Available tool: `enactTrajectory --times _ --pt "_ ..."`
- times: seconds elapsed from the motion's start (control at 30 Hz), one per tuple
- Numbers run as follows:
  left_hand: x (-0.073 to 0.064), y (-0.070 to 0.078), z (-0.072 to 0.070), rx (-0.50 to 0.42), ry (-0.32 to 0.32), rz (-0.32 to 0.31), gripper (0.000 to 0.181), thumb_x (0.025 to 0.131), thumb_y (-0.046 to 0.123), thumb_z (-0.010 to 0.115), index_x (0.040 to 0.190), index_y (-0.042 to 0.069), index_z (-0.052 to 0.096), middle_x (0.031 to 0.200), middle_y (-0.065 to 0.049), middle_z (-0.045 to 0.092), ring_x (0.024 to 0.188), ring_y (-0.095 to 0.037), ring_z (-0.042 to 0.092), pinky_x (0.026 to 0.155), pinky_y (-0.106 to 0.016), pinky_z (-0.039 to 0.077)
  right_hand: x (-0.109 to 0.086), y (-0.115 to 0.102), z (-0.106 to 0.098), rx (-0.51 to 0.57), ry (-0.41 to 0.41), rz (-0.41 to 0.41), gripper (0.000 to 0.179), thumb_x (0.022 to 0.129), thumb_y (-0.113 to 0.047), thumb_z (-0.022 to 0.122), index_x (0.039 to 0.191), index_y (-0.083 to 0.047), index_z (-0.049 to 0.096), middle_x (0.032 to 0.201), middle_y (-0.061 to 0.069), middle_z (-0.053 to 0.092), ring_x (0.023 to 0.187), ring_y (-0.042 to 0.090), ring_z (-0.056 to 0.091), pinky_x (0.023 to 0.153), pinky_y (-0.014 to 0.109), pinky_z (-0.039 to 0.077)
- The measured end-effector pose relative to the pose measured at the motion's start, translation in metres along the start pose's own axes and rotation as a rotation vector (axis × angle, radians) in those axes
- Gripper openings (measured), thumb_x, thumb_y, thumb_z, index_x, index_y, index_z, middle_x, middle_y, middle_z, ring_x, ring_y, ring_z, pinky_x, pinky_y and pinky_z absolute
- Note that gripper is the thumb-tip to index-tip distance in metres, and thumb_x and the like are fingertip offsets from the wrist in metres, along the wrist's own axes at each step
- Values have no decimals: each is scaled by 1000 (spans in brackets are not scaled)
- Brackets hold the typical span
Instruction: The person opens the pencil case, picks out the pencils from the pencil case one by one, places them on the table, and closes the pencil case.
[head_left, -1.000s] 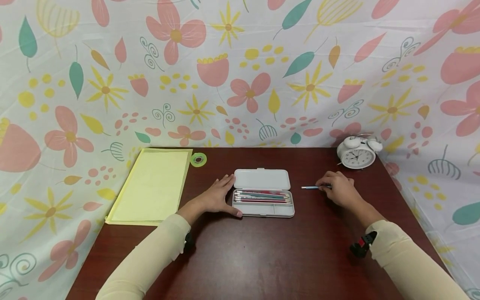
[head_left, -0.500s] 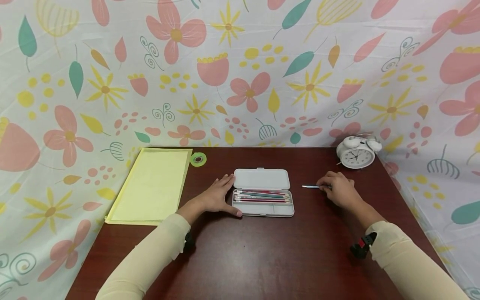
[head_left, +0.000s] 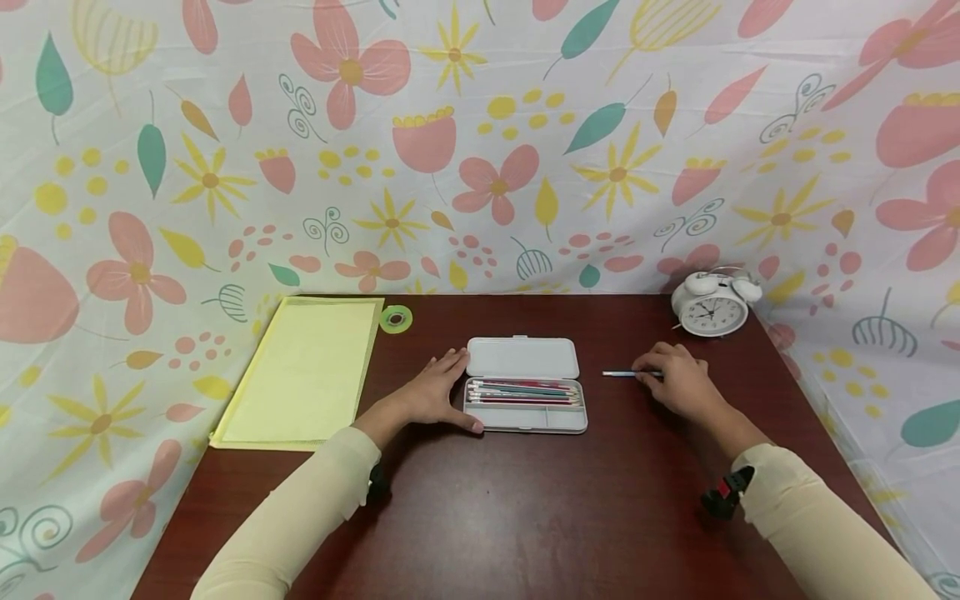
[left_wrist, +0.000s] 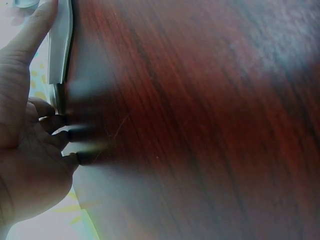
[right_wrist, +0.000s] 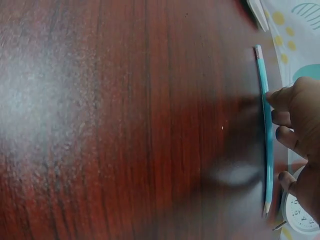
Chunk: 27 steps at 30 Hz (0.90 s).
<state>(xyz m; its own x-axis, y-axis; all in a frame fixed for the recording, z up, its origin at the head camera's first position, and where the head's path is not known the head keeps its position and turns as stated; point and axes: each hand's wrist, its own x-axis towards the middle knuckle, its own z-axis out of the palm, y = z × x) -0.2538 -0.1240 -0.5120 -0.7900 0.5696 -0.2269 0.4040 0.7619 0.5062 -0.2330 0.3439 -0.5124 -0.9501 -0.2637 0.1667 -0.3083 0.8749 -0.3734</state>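
Note:
A white pencil case [head_left: 525, 422] lies with its lid [head_left: 522, 358] folded back, and several pencils [head_left: 525, 393] fill its upper compartment. My left hand [head_left: 435, 393] is spread at the case's left side, thumb at the front corner and fingertips beside the lid. The left wrist view shows its thumb [left_wrist: 37, 30] against the case's edge [left_wrist: 61, 45]. To the right of the case, my right hand [head_left: 678, 379] pinches a light blue pencil [head_left: 618, 373] close over the table. In the right wrist view that pencil [right_wrist: 268, 145] has its eraser end and sharpened tip showing, the thumb pressed on its side.
A white alarm clock [head_left: 712, 315] stands at the back right, beyond my right hand. At the left lies a yellow-edged folder [head_left: 307, 367], with a green roll of tape [head_left: 396, 319] by its upper corner. A flowered cloth [head_left: 480, 233] hangs behind the dark wooden table [head_left: 525, 517].

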Motion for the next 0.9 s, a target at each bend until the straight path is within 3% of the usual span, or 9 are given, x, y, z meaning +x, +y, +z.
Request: enactTrajectory --times 0.37,0.57,0.77,0.9 --pt "0 1 0 -2 4 9 141 80 66 93 178 7 10 188 -15 11 176 -34 5 142 -57 7 7 -28 6 1 57 -48 15 104 -20 79 116 -11 83 108 8 72 101 35 60 84 72 43" --pt "-1 1 -1 7 0 6 142 80 67 93 179 8 10 188 -14 10 176 -34 4 142 -57 6 15 -60 11 17 23 -99 21 105 -23 78 121 -12 83 114 5 72 102 29 58 90 70 42" --pt "0 0 0 8 3 3 142 79 68 93 179 9 10 188 -13 11 176 -33 4 143 -56 6 23 -89 18 28 -32 -134 21 103 -21 80 123 -13 83 117 6 72 107 28 57 99 75 40" --pt "0 0 0 6 3 -1 142 79 68 93 179 9 11 188 -12 11 176 -32 4 143 -55 6 26 -107 24 23 -52 -185 21 101 -22 83 121 -15 84 114 4 71 100 23 54 98 73 41"
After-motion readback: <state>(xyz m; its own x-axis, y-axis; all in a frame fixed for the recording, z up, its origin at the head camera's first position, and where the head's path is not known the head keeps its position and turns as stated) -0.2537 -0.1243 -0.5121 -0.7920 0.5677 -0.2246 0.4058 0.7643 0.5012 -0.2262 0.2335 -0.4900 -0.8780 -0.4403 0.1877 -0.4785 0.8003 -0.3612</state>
